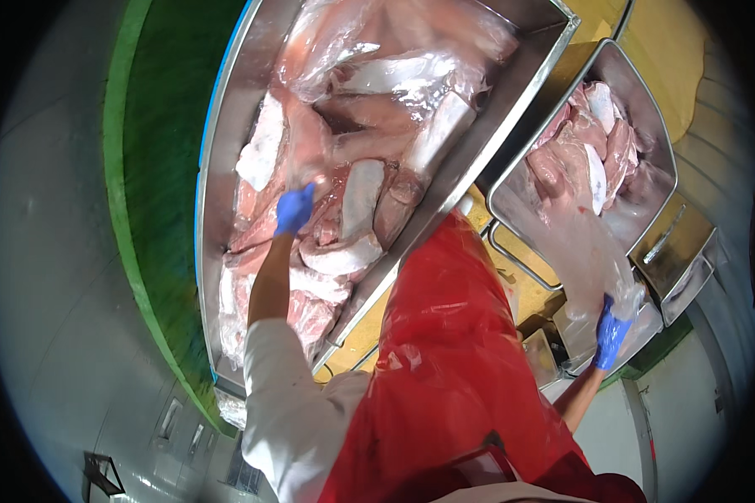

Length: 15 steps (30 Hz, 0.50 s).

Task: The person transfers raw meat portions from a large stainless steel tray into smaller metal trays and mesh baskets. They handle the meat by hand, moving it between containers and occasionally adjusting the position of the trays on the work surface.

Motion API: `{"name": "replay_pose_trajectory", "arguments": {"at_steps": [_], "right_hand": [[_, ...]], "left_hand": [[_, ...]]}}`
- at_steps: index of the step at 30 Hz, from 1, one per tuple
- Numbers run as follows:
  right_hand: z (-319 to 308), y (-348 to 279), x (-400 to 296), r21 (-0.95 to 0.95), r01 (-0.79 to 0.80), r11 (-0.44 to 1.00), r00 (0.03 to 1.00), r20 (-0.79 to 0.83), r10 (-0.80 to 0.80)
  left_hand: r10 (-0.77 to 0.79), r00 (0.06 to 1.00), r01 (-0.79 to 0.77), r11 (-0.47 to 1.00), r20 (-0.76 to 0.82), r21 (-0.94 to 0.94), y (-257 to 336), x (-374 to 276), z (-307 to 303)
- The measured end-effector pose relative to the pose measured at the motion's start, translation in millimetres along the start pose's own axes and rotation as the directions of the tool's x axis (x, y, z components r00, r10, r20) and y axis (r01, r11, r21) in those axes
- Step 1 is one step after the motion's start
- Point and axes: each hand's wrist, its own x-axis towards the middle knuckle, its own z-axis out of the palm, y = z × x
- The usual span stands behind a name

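Observation:
My left hand, in a blue glove, is over the raw meat in a long stainless steel vat. Its fingers look curled at the end of a piece of meat with clear film about it; the grip itself is hard to make out. On the right, my right hand, gloved in blue too, is closed on the bunched end of a clear plastic bag. The bag stretches up over the near rim of a steel tub, where several cuts of raw meat lie.
The steel tub stands right of the vat, its handle towards me. Beyond it is a smaller steel container with a thin metal object. Wet yellow floor shows around them. A green-edged wall runs along the left.

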Motion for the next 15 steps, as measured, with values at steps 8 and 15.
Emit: {"name": "replay_pose_trajectory", "arguments": {"at_steps": [8,15], "right_hand": [[-30.8,4.8,34.3,-0.297,0.215,0.930,0.925,-0.243,-0.292],[-74.4,-93.7,21.6,-0.189,0.601,0.776,0.769,-0.128,-0.627]], "left_hand": [[0.080,0.995,-0.093,0.968,-0.064,-0.235,9.3,-266.0,26.4],[0.002,0.995,0.074,0.635,0.097,-0.769,188.8,-264.5,-100.4]]}}
